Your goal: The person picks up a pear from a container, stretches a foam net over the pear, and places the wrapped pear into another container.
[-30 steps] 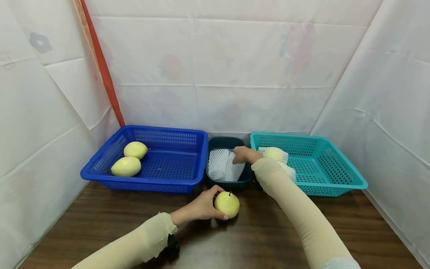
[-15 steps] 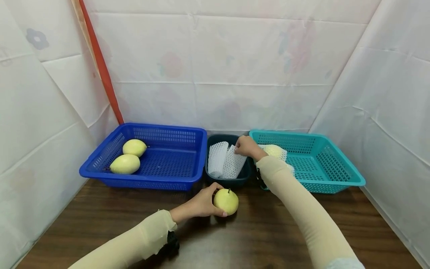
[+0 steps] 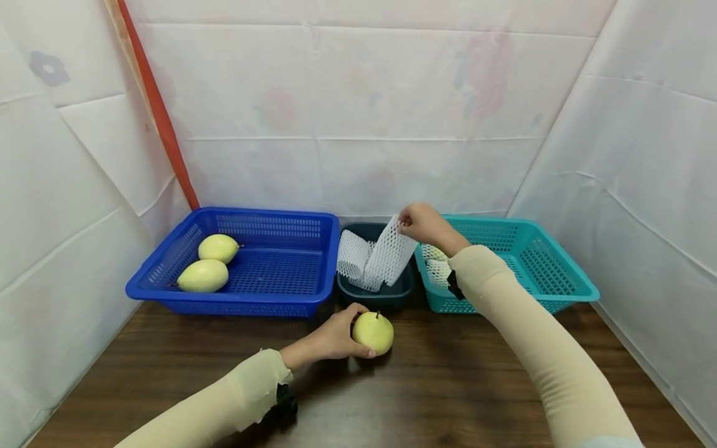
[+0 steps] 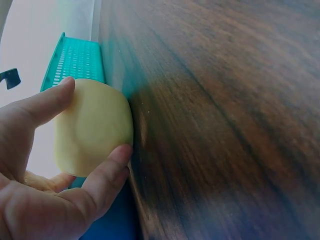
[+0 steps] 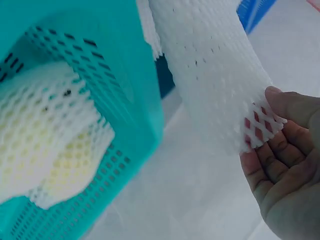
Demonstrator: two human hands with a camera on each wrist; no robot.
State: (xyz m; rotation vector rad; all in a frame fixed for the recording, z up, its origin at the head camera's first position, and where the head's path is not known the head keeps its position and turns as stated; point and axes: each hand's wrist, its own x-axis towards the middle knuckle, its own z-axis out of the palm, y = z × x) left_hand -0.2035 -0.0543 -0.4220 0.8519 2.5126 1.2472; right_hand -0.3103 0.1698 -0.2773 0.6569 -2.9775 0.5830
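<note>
On the dark wooden table my left hand (image 3: 335, 336) grips a yellow pear (image 3: 373, 333), its stem pointing up. The left wrist view shows thumb and fingers curled round the pear (image 4: 95, 127). Above the small dark bin (image 3: 392, 300), my right hand (image 3: 426, 223) pinches the top end of a white foam net sleeve (image 3: 389, 252). Up close in the right wrist view, the sleeve (image 5: 212, 65) hangs between thumb and fingers. Another foam net sleeve (image 3: 353, 254) leans in the bin, partly behind the held one.
A blue basket (image 3: 330, 274) at left holds two pears (image 3: 203, 275). In the teal basket (image 3: 560, 295) at right lie pears in foam nets (image 3: 439, 272), partly hidden by the right arm. White cloth walls (image 3: 336, 93) enclose the table.
My right hand has risen and moved slightly right, drawing the foam net sleeve partly up out of the bin. The left hand keeps its hold on the pear in the same place.
</note>
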